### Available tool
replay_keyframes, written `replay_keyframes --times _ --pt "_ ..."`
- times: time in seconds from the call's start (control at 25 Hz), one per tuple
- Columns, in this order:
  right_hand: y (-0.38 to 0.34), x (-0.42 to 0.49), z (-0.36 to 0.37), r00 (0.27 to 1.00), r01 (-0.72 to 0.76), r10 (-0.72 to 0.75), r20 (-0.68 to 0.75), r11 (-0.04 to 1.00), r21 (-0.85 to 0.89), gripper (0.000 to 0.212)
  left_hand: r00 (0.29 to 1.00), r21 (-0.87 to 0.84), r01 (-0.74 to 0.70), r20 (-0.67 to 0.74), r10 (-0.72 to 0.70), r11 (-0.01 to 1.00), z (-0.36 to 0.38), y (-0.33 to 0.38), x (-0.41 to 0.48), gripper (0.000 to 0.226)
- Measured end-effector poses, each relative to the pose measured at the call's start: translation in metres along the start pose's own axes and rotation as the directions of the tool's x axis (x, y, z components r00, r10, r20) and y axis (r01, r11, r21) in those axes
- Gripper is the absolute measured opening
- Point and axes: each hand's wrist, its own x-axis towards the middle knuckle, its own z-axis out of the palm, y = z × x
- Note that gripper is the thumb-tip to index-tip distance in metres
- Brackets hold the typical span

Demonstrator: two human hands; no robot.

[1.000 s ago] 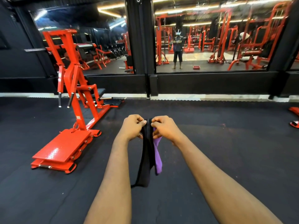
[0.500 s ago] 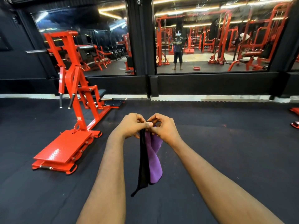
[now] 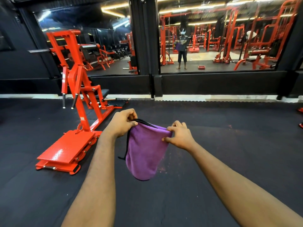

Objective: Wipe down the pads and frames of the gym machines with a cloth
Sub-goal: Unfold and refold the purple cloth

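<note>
Left hand (image 3: 122, 124) raised at chest line, thumb and forefinger pinched on the upper left corner of the purple cloth (image 3: 145, 154); grip closed on the fabric and on its black edging. Right hand (image 3: 179, 136) held the upper right edge, fingers curled round a gather of fabric; grip narrow, holding cloth only. The cloth hung spread between the two hands, in the air above the black floor (image 3: 229, 161), its lower end rounded and loose; a thin black tail (image 3: 121, 157) dangled at its left side (part of the trim or a second layer, could not tell which).

Red machine (image 3: 77, 102) stood to the left, well apart from the cloth; its flat footplate (image 3: 65, 149) lay nearest, just beyond the left forearm; two black-tipped handles (image 3: 73, 102) hung from the upright; a black seat pad (image 3: 103, 92) sat behind it. Floor matting lay between cloth and machine.

Ahead, a mirror wall (image 3: 213, 22) divided by a black post (image 3: 144, 46); in it the person's reflection (image 3: 182, 48) with a purple patch at the hands, more red frames, a small red tray (image 3: 201, 67) on the floor. Red parts (image 3: 300, 110) of another machine were cut off at the right edge.
</note>
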Motion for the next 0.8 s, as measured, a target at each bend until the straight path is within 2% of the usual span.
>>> replay_keyframes --times 0.12,0.24,0.32,0.44,0.48,0.64,0.72,0.8 --pt "-0.01 0.005 -0.013 0.999 -0.002 0.0 -0.048 0.999 -0.04 0.019 0.999 0.026 0.023 -0.047 -0.022 0.999 0.004 -0.005 -0.003 0.018" --pt "-0.025 0.011 -0.03 0.998 -0.015 0.025 0.055 0.987 -0.163 0.01 0.999 0.01 0.021 -0.051 -0.02 1.0 0.007 -0.008 -0.002 0.018" --pt "-0.032 0.017 -0.034 0.985 0.076 -0.031 0.169 0.96 -0.271 0.019 0.999 -0.004 -0.029 -0.046 0.029 1.0 0.009 -0.004 -0.001 0.017" --pt "-0.039 0.022 -0.027 0.931 0.257 -0.152 0.331 0.917 -0.304 0.028 0.994 -0.024 -0.1 -0.042 0.099 0.995 0.015 0.004 0.002 0.016" --pt "-0.04 0.022 -0.022 0.93 0.261 -0.157 0.331 0.918 -0.298 0.03 0.994 -0.028 -0.106 -0.044 0.105 0.994 0.016 0.004 0.002 0.016" --pt "-0.035 0.02 -0.012 0.986 0.133 -0.101 0.13 0.955 -0.266 0.043 0.996 -0.021 -0.029 -0.08 0.028 0.999 0.019 -0.016 -0.002 0.02" --pt "-0.034 0.021 -0.01 0.984 0.128 -0.096 0.149 0.966 -0.223 0.043 0.998 -0.017 -0.009 -0.066 0.007 1.0 0.022 -0.023 -0.007 0.022" --pt "-0.032 0.022 -0.011 0.955 0.196 -0.135 0.263 0.956 -0.218 0.039 0.998 -0.027 0.013 -0.061 -0.015 1.0 0.027 -0.027 -0.01 0.02"
